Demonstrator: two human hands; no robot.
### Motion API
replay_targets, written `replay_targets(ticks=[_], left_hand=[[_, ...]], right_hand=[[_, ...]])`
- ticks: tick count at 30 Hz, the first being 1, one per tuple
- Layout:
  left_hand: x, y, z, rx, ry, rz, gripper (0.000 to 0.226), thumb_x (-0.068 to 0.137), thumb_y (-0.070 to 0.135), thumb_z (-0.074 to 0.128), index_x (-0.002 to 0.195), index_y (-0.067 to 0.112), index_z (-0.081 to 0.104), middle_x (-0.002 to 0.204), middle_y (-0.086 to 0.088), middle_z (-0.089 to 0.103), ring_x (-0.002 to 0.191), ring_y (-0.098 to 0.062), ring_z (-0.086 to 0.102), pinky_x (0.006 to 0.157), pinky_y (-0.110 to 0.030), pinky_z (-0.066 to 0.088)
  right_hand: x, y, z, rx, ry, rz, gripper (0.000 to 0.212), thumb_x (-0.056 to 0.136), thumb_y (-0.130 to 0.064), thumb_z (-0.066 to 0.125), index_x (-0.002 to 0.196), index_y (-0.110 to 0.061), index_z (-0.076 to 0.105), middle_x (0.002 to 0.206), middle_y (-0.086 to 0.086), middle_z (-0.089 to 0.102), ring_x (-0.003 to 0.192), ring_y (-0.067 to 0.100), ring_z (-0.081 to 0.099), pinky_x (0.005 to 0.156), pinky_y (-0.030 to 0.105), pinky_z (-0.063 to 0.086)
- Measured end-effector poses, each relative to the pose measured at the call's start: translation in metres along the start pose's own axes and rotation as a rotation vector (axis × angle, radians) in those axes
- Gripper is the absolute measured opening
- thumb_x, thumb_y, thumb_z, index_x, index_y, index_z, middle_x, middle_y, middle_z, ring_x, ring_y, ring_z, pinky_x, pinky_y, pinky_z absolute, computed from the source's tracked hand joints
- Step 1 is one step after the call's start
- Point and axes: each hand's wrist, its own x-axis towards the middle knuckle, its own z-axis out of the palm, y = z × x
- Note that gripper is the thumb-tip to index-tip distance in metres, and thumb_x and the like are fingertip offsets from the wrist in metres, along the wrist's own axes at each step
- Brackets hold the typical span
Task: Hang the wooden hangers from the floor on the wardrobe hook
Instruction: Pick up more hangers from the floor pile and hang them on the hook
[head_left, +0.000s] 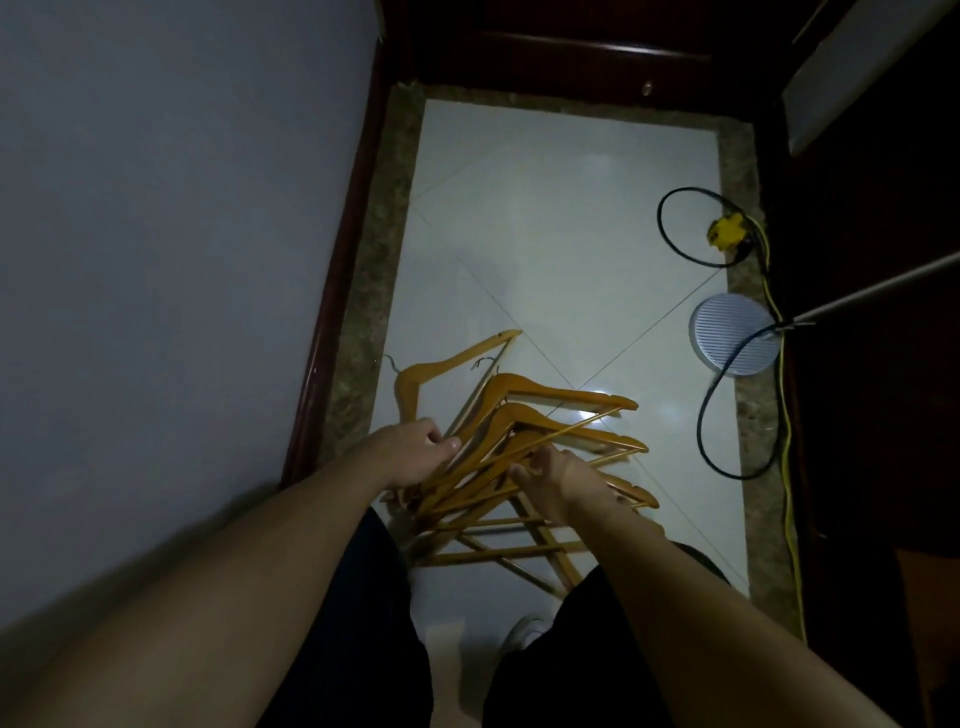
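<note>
Left hand (415, 456) curls round the bunched ends of the wooden hangers (571, 397) down by the tiled floor (545, 234), right hand (558, 486) pinching a bar alongside, long arms fanning rightward.

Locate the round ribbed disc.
Head view, right side: the round ribbed disc lies on the floor below the yellow plug, a black cable crossing it.
</note>
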Motion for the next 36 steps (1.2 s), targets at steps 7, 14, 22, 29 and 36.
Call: replay_targets(ticks=[7, 14, 22, 29, 36], left_hand=[[0.053, -0.018, 0.011, -0.026, 0.070, -0.004, 0.055, 0.094, 0.063, 0.039, 0.133, 0.025, 0.050, 0.134, -0.008, 0.057, 0.116, -0.025, 0.055, 0.098, -0.046, 0.048], [0.065, -0.026, 0.033, -0.079, 0.032, -0.049, 0.056, 0.093, 0.065, 0.040, 0.132, 0.028, 0.050, 0.139, -0.009, 0.054, 0.118, -0.027, 0.054, 0.096, -0.044, 0.048], [0.080, -0.022, 0.035, -0.179, 0.057, -0.028, 0.045, 0.096, 0.059, 0.040, 0.127, 0.029, 0.053, 0.140, -0.005, 0.053, 0.121, -0.025, 0.052, 0.098, -0.043, 0.046], [0.117, -0.028, 0.039, -0.246, 0.068, -0.041, 0.038, 0.097, 0.057, 0.040, 0.120, 0.031, 0.053, 0.137, -0.004, 0.053, 0.120, -0.022, 0.051, 0.093, -0.038, 0.044], [0.171, -0.036, 0.052, -0.335, 0.078, -0.073, 0.033, 0.099, 0.054, 0.039, 0.115, 0.028, 0.051, 0.115, 0.003, 0.051, 0.105, -0.015, 0.046, 0.086, -0.035, 0.038]], right_hand=[[0.050, 0.014, 0.019, 0.039, 0.033, 0.015, 0.045, 0.098, -0.056, 0.047, 0.126, -0.022, 0.053, 0.117, 0.003, 0.064, 0.106, 0.020, 0.062, 0.090, 0.038, 0.052], [0.056, 0.030, 0.038, 0.081, 0.031, 0.016, 0.055, 0.092, -0.062, 0.048, 0.133, -0.027, 0.051, 0.131, 0.003, 0.061, 0.118, 0.025, 0.059, 0.097, 0.046, 0.051], [0.077, 0.023, 0.037, 0.092, 0.031, -0.018, 0.048, 0.097, -0.054, 0.050, 0.132, -0.020, 0.051, 0.122, 0.005, 0.062, 0.105, 0.019, 0.060, 0.086, 0.034, 0.051], [0.120, 0.022, 0.042, 0.116, 0.045, -0.009, 0.050, 0.097, -0.052, 0.053, 0.137, -0.021, 0.049, 0.134, 0.007, 0.057, 0.117, 0.024, 0.058, 0.098, 0.045, 0.051], [0.185, 0.022, 0.061, 0.061, 0.094, 0.052, 0.053, 0.093, -0.057, 0.054, 0.135, -0.024, 0.048, 0.130, 0.007, 0.055, 0.112, 0.026, 0.060, 0.092, 0.046, 0.055]])
